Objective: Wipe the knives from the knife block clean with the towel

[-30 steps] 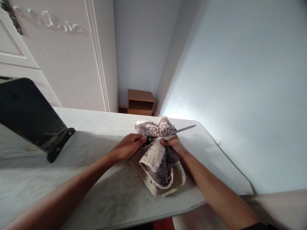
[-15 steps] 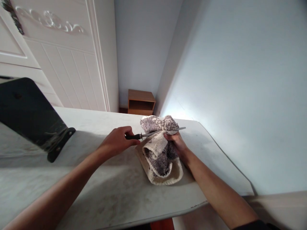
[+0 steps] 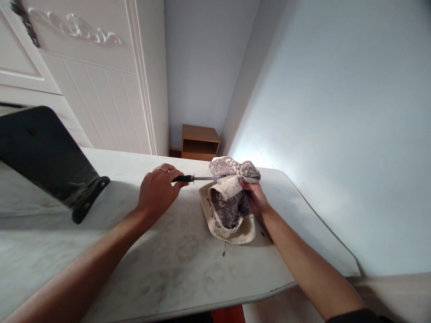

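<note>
My left hand [image 3: 158, 186], a ring on one finger, is closed around the black handle of a sharpening steel [image 3: 206, 178]. The slim grey rod points right and runs into a bunched towel [image 3: 229, 211], which hides its tip. Speckled grey-brown and cream, the towel has a cream fold lying over the rod. My right hand [image 3: 253, 194] pinches this fold around the rod from the right side. The lower part of the towel rests in loose layers on the white table [image 3: 161, 269].
A dark flat panel [image 3: 47, 157] with a black bar at its end stands at the left. Small brown bits [image 3: 223, 254] lie by the towel. Beyond the table are a white cabinet [image 3: 101, 89], a wooden box shelf [image 3: 201, 132] and, at right, a pale wall [image 3: 330, 112].
The steel has slid left through the towel, so its tip no longer shows beyond my right hand. The towel appears slightly farther up and right. Brown bits now show on the table.
</note>
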Tool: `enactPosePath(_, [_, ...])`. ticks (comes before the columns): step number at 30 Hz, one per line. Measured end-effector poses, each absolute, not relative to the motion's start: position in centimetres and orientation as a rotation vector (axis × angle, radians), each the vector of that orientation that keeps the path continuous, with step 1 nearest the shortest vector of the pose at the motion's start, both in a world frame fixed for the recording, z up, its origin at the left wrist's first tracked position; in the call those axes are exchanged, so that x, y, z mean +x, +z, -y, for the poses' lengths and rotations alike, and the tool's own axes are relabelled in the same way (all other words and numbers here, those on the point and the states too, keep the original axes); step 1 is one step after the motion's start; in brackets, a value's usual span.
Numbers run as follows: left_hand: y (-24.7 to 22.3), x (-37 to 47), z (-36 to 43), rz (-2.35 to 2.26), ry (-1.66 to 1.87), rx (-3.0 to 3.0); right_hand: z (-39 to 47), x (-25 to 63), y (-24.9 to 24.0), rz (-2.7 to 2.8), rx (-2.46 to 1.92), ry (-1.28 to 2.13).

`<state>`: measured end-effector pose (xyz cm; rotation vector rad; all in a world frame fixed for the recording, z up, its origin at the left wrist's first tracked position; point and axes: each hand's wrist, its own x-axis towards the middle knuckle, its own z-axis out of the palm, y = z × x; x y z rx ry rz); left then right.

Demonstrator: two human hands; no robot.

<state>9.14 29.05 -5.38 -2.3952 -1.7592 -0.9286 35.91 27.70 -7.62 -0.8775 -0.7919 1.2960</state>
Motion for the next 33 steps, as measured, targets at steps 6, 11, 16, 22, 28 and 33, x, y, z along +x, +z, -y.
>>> enactPosePath(6, [-6.1,9.0,-29.5,1.738,-0.827,-2.382,-27.9,36.6,-7.7,0.804,-0.902,1.257])
enactPosePath(11, [-6.7,8.8,-29.8,1.702,-0.828,-2.333,-27.9,36.9,-7.6,0.802,-0.905,1.252])
enactPosePath(16, [-7.0,8.8,-30.0,1.711,-0.923,-2.375,-28.2,37.2,-7.5,0.774,-0.910,1.228])
enactPosePath(22, [-7.1,8.6,-30.3,1.728,-0.974,-2.378,-28.7,37.7,-7.9,0.704,-0.874,1.182])
enactPosePath(28, [-7.5,8.8,-30.2,1.788,-1.013,-2.378,-29.0,38.7,-8.2,0.598,-0.907,1.142])
enactPosePath(33, [-7.7,9.3,-29.8,1.846,-1.123,-2.417,-28.9,38.9,-8.0,0.610,-0.906,1.098])
